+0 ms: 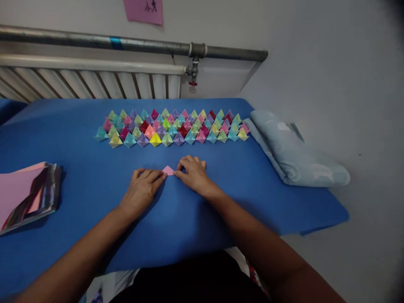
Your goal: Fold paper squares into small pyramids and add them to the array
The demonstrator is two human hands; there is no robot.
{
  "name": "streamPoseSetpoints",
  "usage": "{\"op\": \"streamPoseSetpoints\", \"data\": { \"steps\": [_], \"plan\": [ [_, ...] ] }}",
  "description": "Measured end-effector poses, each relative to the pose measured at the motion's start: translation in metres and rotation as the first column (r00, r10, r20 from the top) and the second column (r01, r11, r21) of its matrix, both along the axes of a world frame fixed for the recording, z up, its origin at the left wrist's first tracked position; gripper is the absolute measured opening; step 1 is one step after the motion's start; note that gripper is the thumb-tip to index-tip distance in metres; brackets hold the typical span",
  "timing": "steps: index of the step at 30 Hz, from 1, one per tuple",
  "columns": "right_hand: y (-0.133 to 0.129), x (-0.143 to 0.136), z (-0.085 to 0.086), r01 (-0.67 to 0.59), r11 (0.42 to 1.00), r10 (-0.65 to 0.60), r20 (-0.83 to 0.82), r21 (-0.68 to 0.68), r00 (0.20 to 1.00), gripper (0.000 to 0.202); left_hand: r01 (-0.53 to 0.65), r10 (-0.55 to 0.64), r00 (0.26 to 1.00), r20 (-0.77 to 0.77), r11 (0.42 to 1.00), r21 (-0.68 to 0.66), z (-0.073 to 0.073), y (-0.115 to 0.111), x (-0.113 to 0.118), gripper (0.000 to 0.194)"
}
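Note:
A small pink folded paper (168, 170), shaped like a triangle with its point away from me, lies on the blue-covered table between my hands. The thumb and fingers of my left hand (143, 185) close on its left corner. On the opposite corner, my right hand (194, 173) pinches with thumb and forefinger, the other fingers curled. Beyond them stand several rows of small folded paper boats (167, 139) in pink, blue, green, yellow, purple and red.
A stack of coloured paper (20, 189) lies at the left on the blue cover (78, 168). A folded light-blue blanket (293, 151) rests at the right. Behind the table are a white radiator (123, 84), a metal pipe (151, 44) and a valve with a red handle (193, 83).

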State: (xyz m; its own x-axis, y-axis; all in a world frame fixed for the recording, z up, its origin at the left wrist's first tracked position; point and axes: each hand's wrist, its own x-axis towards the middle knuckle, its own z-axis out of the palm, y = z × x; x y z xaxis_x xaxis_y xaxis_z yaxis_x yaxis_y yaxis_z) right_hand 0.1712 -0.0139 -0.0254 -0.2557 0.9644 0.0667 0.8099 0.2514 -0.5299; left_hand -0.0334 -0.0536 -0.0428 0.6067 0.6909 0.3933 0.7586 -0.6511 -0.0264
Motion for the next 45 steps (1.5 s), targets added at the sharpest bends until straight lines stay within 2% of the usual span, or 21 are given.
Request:
{"op": "streamPoseSetpoints", "data": {
  "steps": [4, 9, 16, 22, 27, 33, 38, 45],
  "plan": [
    [0.000, 0.002, 0.002, 0.013, 1.000, -0.013, 0.005, -0.016, 1.000, 0.012, -0.054, 0.054, 0.999, 0.003, 0.998, -0.008, -0.002, -0.008, -0.004, 0.040],
    [0.001, 0.001, 0.003, 0.020, 0.999, -0.019, 0.017, -0.050, 1.000, 0.010, -0.105, 0.105, 0.994, 0.022, 0.994, -0.015, -0.001, -0.010, 0.001, 0.039],
    [0.001, 0.001, 0.000, 0.017, 1.000, -0.016, 0.025, -0.022, 1.000, 0.009, -0.146, 0.147, 0.989, 0.022, 0.989, -0.017, 0.003, -0.011, 0.013, 0.036],
    [0.001, 0.003, -0.002, 0.004, 1.000, -0.004, 0.007, -0.005, 1.000, 0.012, -0.155, 0.156, 0.987, 0.027, 0.987, -0.048, 0.000, -0.013, 0.011, 0.041],
    [0.000, 0.003, 0.000, 0.014, 1.000, -0.014, 0.009, -0.004, 1.000, 0.011, -0.205, 0.205, 0.979, -0.001, 0.977, -0.052, -0.002, -0.013, 0.013, 0.040],
    [-0.003, 0.002, 0.001, 0.019, 1.000, -0.019, 0.010, 0.010, 1.000, 0.007, -0.259, 0.263, 0.964, 0.033, 0.963, -0.078, 0.001, -0.014, 0.020, 0.036],
    [-0.006, 0.003, -0.001, -0.038, 0.997, 0.039, -0.006, 0.065, 0.999, 0.012, -0.266, 0.278, 0.960, 0.023, 0.937, -0.225, 0.012, 0.000, 0.026, 0.028],
    [-0.007, 0.004, -0.004, -0.013, 0.996, 0.020, -0.071, 0.089, 0.997, 0.003, -0.121, 0.127, 0.992, -0.006, 0.921, -0.369, 0.030, 0.041, 0.024, 0.017]
  ]
}}
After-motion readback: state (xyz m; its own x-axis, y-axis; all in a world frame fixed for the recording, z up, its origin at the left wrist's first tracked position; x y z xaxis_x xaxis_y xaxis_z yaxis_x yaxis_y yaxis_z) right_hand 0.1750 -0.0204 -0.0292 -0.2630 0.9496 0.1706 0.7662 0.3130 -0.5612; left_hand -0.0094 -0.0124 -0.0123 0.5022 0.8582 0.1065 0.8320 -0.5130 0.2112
